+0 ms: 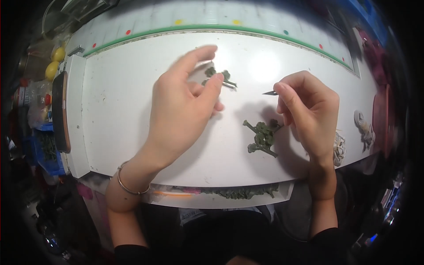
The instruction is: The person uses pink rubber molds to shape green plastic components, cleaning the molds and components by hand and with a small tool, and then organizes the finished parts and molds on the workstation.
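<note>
the left hand hangs over the far middle of the smooth white tabletop, its forefinger and thumb parted and nothing seen pinched between them. just under and beyond the thumb sits a small dark-green, knobbly branched sprig, one stem pointing right; whether the thumb touches it, i cannot tell. the right hand is bent inward, thumb and fingers pinching a slim, dark, sharp-pointed tool, whose tip juts left toward the other hand. most of the tool is hidden in the grip. below that hand, apart from it, lies a larger dark-green clump of branched pieces, stems sticking out on several sides.

to handle this well, i would take the small sprig by its bare stem rather than its knobbly parts, which look easier to crush or snap. a light pinch should do, with the left fingertips behind the point and never in its line. the tool wants a short, steady hold close to its tip, with the heel of the right hand resting on the surface for control. point it away from the left palm whenever it is not needed. the larger clump seems tangled, so easing one piece out by its stem is likely safer than tugging. good light falls on the middle, so work there, clear of the hands' shadows.
</note>
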{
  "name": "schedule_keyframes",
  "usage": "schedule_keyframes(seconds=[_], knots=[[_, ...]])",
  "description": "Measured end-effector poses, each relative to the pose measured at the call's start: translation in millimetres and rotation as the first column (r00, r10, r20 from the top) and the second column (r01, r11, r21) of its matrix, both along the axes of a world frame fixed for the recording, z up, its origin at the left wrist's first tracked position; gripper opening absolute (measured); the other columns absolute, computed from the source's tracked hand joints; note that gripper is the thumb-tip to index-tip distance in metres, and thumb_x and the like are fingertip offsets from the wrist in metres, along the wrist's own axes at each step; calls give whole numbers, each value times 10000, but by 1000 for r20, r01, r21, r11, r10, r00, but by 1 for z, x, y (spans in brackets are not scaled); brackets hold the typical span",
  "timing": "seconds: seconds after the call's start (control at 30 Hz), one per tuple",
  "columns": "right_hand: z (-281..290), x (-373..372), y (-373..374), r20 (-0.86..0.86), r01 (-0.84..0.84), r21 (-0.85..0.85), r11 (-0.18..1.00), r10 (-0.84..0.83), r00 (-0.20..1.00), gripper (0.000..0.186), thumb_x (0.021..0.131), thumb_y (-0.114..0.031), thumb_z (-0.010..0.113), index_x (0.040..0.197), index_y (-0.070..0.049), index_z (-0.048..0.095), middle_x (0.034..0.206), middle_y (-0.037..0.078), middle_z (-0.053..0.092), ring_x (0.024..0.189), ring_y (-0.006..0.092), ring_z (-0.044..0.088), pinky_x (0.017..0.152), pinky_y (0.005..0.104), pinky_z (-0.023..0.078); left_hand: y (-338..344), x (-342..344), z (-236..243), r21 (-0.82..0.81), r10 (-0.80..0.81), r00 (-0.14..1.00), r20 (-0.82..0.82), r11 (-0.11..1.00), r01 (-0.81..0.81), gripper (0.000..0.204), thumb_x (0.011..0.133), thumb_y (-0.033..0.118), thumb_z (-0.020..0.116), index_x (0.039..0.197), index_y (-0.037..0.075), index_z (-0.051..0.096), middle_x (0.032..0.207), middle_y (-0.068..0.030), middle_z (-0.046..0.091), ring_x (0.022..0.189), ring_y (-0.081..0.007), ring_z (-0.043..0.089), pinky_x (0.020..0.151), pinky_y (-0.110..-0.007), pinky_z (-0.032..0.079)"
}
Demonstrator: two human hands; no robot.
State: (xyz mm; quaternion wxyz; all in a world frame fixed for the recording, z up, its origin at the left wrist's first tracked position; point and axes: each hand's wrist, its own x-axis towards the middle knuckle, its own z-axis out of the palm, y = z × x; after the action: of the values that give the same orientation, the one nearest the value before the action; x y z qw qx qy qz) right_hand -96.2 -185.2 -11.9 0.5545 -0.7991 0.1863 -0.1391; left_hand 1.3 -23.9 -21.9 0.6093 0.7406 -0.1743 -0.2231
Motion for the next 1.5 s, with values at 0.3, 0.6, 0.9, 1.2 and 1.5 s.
schedule_keyframes(seconds=[0.3,0.6,0.9,1.2,1.5], knots=[[8,-1,-11,169,85,57,995,-94,981,97,831,-52,610,773,22,586,611,22,573,526,40,518,434,160,370,-17,-37,-5,261,-459,687,564,888,379,351,656,157,757,959,45,622,911,-69,528,751,-162,494,627,-271,435],[16,-12,-20,216,79,73,994,-93,972,81,821,-49,611,796,23,587,649,30,595,553,56,546,449,166,393,-38,-48,-11,370,-514,707,485,854,367,329,661,104,726,933,41,550,919,-67,513,891,-246,452,789,-347,400],[15,-17,-21,262,61,165,984,-103,960,56,827,-15,601,824,37,581,694,53,601,569,67,558,467,169,419,-37,-40,-2,205,-456,861,226,886,415,362,714,-56,640,1052,27,538,850,-36,517,819,-151,522,755,-266,432],[8,-27,-15,441,-30,179,983,-53,896,61,857,29,537,904,62,517,789,103,580,607,84,547,516,181,445,-24,-28,7,-335,-240,936,257,887,319,485,700,-153,624,1147,-65,457,915,-82,511,851,-138,537,815,-282,465],[5,-28,-11,538,-121,12,993,96,838,83,891,2,476,953,48,444,889,174,547,625,109,536,561,195,460,-14,-29,12,-477,-196,942,274,822,310,471,701,-140,647,1141,-59,499,928,-84,514,850,-144,579,809,-272,495]])
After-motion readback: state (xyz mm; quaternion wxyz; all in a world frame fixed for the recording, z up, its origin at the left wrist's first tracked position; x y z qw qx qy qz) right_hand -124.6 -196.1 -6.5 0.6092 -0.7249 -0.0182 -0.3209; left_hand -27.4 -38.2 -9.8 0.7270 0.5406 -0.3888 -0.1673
